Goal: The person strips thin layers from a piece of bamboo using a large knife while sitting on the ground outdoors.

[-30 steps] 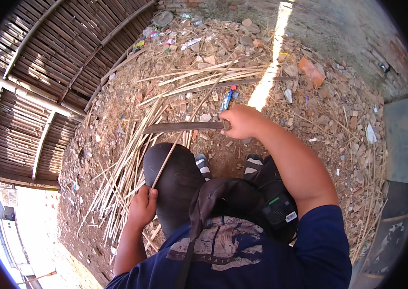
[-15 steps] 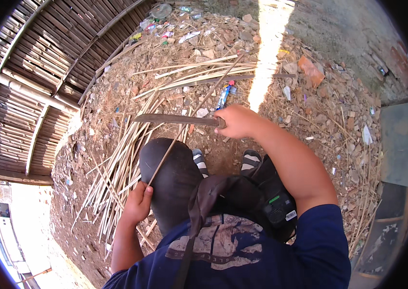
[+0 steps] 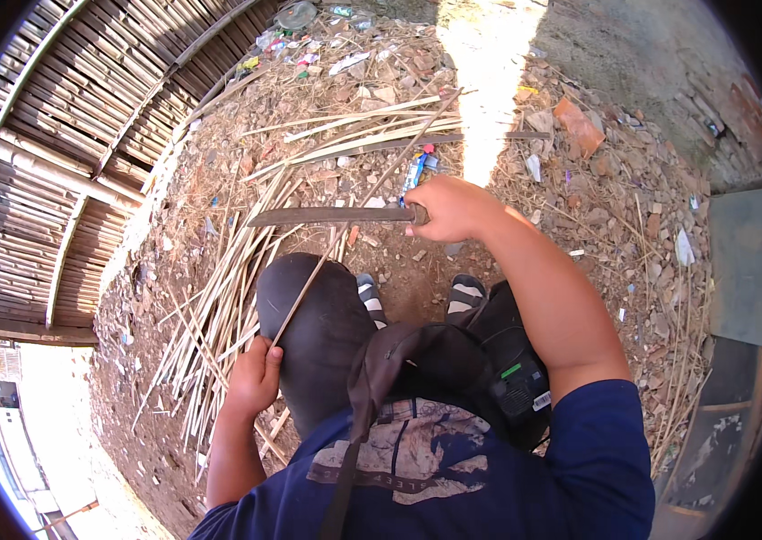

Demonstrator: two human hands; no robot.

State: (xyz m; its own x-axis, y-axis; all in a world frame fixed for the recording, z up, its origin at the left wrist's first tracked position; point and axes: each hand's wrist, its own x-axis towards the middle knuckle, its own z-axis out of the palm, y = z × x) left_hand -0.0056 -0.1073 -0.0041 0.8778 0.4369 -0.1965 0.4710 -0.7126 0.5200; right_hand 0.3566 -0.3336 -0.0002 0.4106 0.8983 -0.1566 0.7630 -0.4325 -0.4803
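Note:
My left hand (image 3: 255,375), beside my left knee, is closed around the near end of a long thin bamboo strip (image 3: 313,282). The strip slants over the dark trouser leg (image 3: 309,360) and away to the upper right. In my right hand (image 3: 455,209) is the handle of a machete (image 3: 331,217), its long dark blade pointing left. The blade crosses the strip beyond the knee; whether the two touch, I cannot tell. Just left of my legs lies a heap of split bamboo strips (image 3: 219,328) on the ground.
More strips (image 3: 372,132) lie farther ahead, with a blue wrapper (image 3: 415,174) near them. Stones and litter cover the ground. A bamboo-slat wall (image 3: 84,108) stands left, a rough wall (image 3: 633,63) at the far right. A black bag (image 3: 516,373) rests by my right thigh.
My right hand and the machete have shifted slightly farther away along the strip. My left hand keeps its hold almost in place.

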